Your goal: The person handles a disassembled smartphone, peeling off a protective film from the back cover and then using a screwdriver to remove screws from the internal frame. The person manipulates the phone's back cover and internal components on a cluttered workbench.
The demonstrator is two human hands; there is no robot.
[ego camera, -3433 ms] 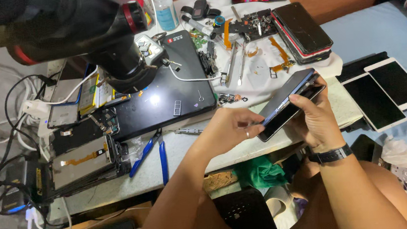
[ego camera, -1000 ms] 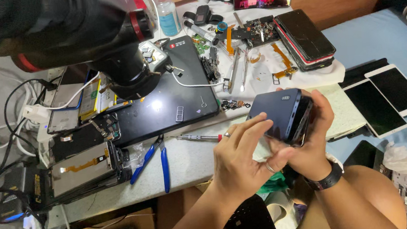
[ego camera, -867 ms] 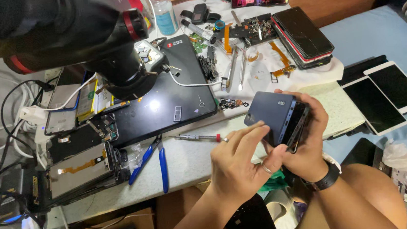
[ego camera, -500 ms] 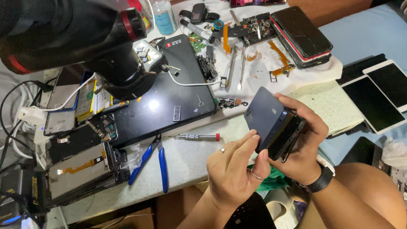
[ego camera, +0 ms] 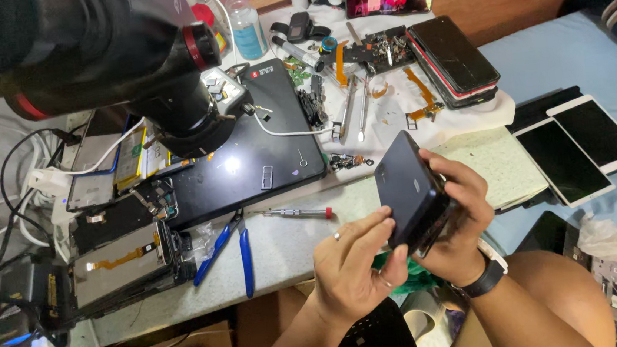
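Observation:
I hold a dark smartphone tilted on edge above the front of the workbench, its back cover facing up. My right hand, with a black watch on the wrist, grips it from below and behind. The fingers of my left hand press against its lower left edge; a ring shows on one finger. A red-tipped screwdriver lies on the bench just left of the phone.
A black microscope head looms over a black work mat. Blue-handled pliers, opened phones, cables, stacked phones, tweezers and parts crowd the bench. Two white tablets lie on the blue bed at right.
The phone has turned from nearly flat to steeply tilted and come lower toward me. My left hand has shifted from on top of it to its lower edge.

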